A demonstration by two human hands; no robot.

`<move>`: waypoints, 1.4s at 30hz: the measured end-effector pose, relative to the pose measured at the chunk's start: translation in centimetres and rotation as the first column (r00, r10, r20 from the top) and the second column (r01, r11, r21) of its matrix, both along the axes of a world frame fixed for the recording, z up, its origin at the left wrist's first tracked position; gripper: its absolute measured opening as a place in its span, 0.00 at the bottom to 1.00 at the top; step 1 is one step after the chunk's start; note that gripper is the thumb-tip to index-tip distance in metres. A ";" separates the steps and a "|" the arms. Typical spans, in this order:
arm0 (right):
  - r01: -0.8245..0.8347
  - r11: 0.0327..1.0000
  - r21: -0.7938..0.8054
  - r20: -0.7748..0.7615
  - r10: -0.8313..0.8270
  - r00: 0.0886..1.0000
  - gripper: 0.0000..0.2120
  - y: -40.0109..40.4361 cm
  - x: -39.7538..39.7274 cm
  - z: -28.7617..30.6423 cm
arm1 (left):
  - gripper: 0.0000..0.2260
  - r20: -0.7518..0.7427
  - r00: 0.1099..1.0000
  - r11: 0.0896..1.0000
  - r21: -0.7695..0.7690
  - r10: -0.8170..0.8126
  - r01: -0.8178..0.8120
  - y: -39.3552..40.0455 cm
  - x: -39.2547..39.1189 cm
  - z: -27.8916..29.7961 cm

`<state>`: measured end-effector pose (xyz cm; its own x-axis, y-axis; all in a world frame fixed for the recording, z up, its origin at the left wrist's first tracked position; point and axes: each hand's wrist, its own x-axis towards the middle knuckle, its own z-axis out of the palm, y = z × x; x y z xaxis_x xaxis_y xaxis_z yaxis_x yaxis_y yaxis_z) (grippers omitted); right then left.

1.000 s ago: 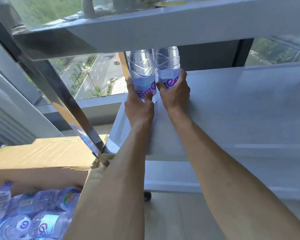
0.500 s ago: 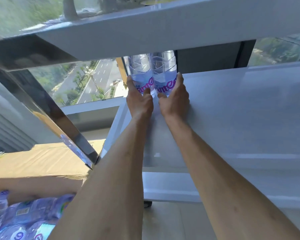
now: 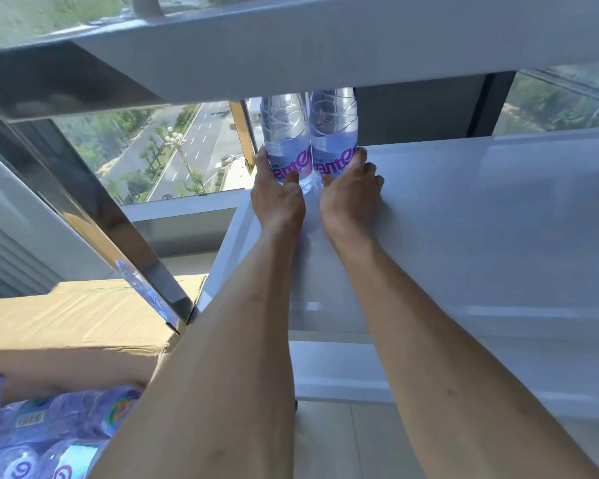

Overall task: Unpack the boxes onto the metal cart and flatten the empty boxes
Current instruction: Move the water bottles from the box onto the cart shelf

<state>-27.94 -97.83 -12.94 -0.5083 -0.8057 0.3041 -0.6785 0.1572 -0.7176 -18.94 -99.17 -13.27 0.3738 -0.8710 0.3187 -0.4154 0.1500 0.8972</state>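
Head view shows my left hand (image 3: 278,198) gripping one water bottle (image 3: 285,140) and my right hand (image 3: 351,191) gripping a second bottle (image 3: 333,133), both upright and touching at the cart shelf's (image 3: 464,219) far left corner, with the open cardboard box (image 3: 77,316) of bottles at lower left.

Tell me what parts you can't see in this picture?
- Bottle tops: head view, hidden behind the upper shelf.
- Box contents: cut off by the frame edge and covered by the left arm.
- Left hand and right hand fingertips: hidden behind the bottles.
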 end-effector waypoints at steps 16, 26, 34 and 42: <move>0.042 0.994 0.105 -0.071 -0.035 0.997 0.25 2.4 -0.9 1.5 | 0.28 0.195 0.980 0.990 0.121 0.049 -0.074 3.2 0.6 1.9; 0.010 1.000 -0.012 -0.044 -0.011 0.999 0.23 12.6 0.8 4.0 | 0.20 0.417 0.901 0.976 0.213 -0.120 0.032 16.5 1.7 4.2; -0.236 0.969 -0.075 0.230 0.247 0.941 0.19 24.8 4.4 5.2 | 0.13 0.400 0.902 0.939 0.220 0.161 -0.265 30.4 6.9 5.4; -0.636 0.766 0.098 0.264 0.596 0.758 0.12 31.2 16.0 3.1 | 0.14 0.406 0.857 0.690 0.521 0.316 -0.502 37.6 15.8 2.6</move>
<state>-11.98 -66.63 -9.86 0.0832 -0.9934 0.0787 -0.5116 -0.1103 -0.8521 -3.15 -61.57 -10.72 0.7206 -0.6905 -0.0627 -0.5353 -0.6115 0.5827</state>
